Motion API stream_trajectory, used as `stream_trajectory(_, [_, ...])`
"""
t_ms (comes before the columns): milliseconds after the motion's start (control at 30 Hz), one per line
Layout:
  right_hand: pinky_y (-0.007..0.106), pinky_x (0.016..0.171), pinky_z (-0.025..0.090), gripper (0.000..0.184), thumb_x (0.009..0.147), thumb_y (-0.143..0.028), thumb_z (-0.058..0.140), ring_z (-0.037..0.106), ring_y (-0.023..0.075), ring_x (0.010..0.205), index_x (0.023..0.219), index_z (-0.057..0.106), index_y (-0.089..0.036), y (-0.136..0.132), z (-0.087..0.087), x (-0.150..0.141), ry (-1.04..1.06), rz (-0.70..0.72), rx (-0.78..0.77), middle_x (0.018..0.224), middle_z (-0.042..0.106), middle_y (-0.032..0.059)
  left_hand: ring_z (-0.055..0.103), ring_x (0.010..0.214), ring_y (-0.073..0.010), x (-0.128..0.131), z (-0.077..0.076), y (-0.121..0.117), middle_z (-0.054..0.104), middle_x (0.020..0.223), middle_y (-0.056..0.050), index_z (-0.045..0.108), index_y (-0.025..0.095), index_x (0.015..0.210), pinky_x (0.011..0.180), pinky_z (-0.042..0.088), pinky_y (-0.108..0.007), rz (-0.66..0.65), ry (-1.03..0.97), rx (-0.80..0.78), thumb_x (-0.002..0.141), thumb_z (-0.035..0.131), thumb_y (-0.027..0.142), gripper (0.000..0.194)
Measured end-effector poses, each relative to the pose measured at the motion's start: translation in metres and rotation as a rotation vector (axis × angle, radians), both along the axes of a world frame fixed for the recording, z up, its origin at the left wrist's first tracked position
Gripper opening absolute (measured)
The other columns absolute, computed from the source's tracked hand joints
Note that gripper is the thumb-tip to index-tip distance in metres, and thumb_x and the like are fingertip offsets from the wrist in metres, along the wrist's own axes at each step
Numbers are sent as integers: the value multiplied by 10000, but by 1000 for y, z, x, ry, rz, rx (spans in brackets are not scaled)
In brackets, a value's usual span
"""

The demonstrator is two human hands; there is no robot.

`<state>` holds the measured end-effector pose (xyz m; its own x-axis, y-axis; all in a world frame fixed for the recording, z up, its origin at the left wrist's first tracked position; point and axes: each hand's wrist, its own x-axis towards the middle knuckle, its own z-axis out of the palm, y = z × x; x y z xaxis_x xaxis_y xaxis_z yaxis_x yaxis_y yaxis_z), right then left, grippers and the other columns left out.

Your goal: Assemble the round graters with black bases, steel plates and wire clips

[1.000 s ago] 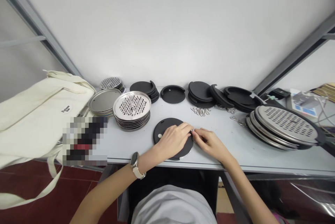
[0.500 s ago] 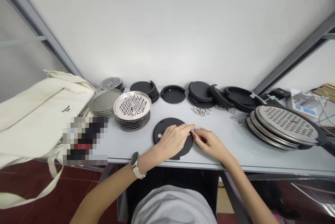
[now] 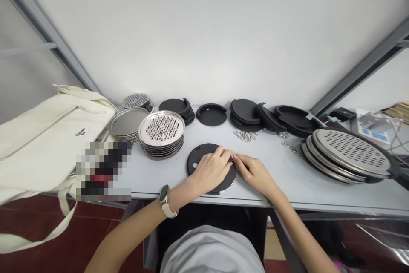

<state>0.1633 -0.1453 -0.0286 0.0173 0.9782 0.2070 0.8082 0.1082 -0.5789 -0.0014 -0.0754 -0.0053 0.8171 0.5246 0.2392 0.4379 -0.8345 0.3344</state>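
On the table in front of me lies a black round plate (image 3: 200, 153) with a small pale hole on its left and a shiny metal rim along its lower right edge. My left hand (image 3: 212, 167) lies across it, fingers bent and closed at the plate's right edge. Against that same edge, my right hand (image 3: 254, 173) pinches a small shiny metal piece (image 3: 232, 157), probably a bent-wire clip; the fingers mostly hide it. The fingertips of both hands nearly meet there.
Left stand stacks of grater discs (image 3: 162, 130) and plain metal discs (image 3: 128, 123), beside a cream bag (image 3: 47, 136). Black round holders (image 3: 211, 115) line the wall. Wire clips (image 3: 245, 136) lie near them. Metal graters with black frames (image 3: 351, 149) are piled on the right.
My left fingers have bent more and drawn back slightly. My right fingertips have shifted a little left, onto the plate's edge with the small metal piece. The plate stays put.
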Motion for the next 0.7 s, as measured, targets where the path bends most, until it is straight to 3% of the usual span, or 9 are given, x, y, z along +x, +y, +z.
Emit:
stream_trajectory(400, [262, 578, 353, 354, 974, -315, 304, 519, 159, 587, 695, 489, -200, -1, 0, 2, -17, 31, 19, 620, 548, 5, 613, 808, -166, 0, 1, 0, 517, 1042, -49, 449, 218, 1221, 735, 498, -297, -39, 29, 35, 964, 359, 260, 276])
stream_trajectory(700, [234, 497, 295, 345, 932, -312, 373, 378, 112, 503, 606, 371, -199, -3, 1, 2, 26, -7, 3, 512, 366, -46, 604, 826, -175, -1, 2, 0, 511, 1023, -58, 461, 199, 1204, 746, 500, -313, -93, 28, 39, 965, 347, 243, 268])
